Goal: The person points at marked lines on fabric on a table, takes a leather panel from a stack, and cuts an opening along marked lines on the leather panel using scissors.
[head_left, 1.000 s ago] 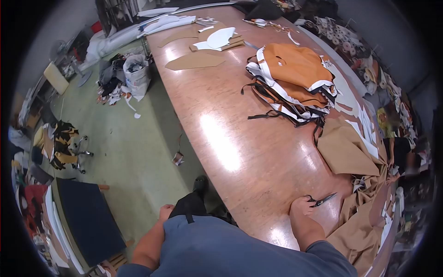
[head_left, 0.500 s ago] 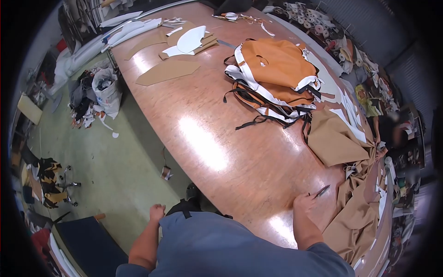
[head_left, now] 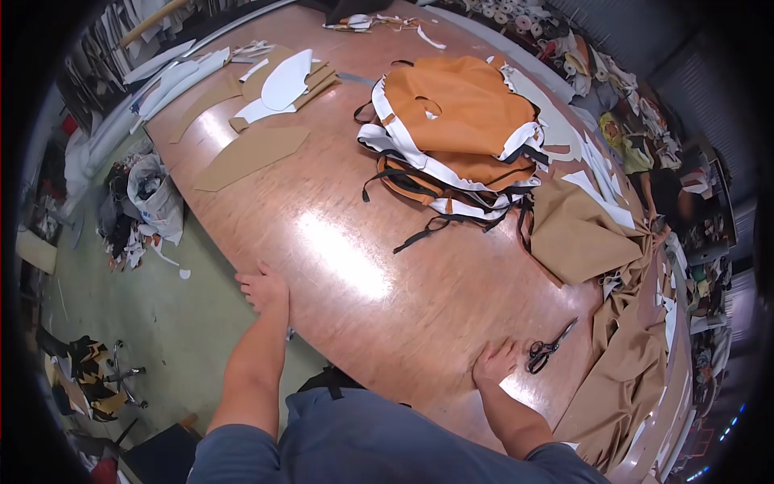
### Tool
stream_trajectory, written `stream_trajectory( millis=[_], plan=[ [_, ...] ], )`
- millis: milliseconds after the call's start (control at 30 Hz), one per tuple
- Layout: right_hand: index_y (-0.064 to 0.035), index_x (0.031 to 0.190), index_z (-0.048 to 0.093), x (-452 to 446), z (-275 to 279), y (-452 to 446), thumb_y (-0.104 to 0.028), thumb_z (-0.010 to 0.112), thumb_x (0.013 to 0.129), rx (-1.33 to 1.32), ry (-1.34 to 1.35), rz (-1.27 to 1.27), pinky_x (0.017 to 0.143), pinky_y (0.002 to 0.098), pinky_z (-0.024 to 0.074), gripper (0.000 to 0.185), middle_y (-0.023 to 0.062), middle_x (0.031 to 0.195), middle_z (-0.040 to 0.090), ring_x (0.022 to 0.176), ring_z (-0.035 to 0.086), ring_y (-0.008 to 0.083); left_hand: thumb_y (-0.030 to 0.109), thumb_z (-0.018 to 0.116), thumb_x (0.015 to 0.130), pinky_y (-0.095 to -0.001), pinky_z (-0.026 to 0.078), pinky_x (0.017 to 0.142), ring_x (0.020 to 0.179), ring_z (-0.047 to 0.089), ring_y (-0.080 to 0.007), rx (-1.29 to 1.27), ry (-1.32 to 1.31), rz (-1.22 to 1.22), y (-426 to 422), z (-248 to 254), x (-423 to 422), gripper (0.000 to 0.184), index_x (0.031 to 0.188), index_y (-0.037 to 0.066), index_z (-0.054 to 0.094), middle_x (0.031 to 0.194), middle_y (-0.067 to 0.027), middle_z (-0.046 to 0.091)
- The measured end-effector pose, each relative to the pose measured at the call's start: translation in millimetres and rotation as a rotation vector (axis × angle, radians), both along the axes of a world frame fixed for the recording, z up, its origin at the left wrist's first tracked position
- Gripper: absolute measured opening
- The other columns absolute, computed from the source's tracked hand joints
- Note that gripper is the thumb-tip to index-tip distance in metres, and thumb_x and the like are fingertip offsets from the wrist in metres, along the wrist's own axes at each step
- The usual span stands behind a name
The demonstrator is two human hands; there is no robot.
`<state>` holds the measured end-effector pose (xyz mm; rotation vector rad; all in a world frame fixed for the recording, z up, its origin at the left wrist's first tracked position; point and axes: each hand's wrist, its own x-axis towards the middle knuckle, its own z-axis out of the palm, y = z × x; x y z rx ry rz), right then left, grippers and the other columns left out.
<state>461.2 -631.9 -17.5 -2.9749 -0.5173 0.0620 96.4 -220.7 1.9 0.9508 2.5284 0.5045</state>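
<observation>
My left hand [head_left: 264, 289] is at the near left edge of the table [head_left: 355, 339], its fingers spread and no object in it. Flat on the tabletop, my right hand [head_left: 496, 361] is open with its fingers apart. Just right of it lies a pair of dark-handled scissors [head_left: 545, 350], a small gap from the fingers and blades pointing away to the right. Farther back stands a stack of orange and white sewn pieces [head_left: 459, 109] with black straps. Brown fabric [head_left: 584, 230] is bunched along the right side.
Brown card patterns [head_left: 254, 157] and a white cut piece [head_left: 287, 81] lie at the back left. A white sack of scraps [head_left: 157, 206] sits on the floor beyond the left edge. Fabric rolls [head_left: 524, 22] line the back right, where another person [head_left: 669, 194] is partly visible.
My right hand has let go of the scissors and moved left, leaving them on the table. My left hand has risen from beside my body to the table edge, and the view has shifted.
</observation>
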Motion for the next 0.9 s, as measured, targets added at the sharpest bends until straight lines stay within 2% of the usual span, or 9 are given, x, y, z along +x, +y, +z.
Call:
stream_trajectory(
  millis=[233,700,900],
  plan=[
    [-0.0043,0.162,0.036,3,0,2,-0.05,0.053,0.104,0.015,-0.013,0.015,0.125,0.0644,0.0182,0.075,0.0231,0.17,0.027,0.159,0.021,0.042,0.061,0.045,0.107,-0.0562,0.054,0.102,0.125,0.063,-0.0468,-0.093,0.147,0.026,4,-5,9,0.089,0.165,-0.003,0.022,0.146,-0.0299,0.052],
    [-0.0041,0.161,0.038,4,-6,-1,-0.049,0.05,0.106,-0.001,-0.042,0.029,0.124,0.063,0.0209,0.072,0.024,0.169,0.029,0.157,0.025,0.0432,0.06,0.046,0.106,-0.0562,0.055,0.101,0.124,0.065,-0.0456,-0.149,0.149,0.032,5,1,9,0.088,0.164,-0.002,0.023,0.143,-0.0282,0.054],
    [-0.0045,0.161,0.037,4,-6,-1,-0.049,0.052,0.104,0.006,-0.028,0.023,0.125,0.0632,0.0196,0.074,0.0235,0.17,0.028,0.159,0.023,0.0428,0.06,0.046,0.106,-0.0566,0.056,0.1,0.123,0.065,-0.0465,-0.123,0.143,0.025,4,-2,9,0.089,0.164,-0.002,0.022,0.144,-0.0287,0.054]
  ],
)
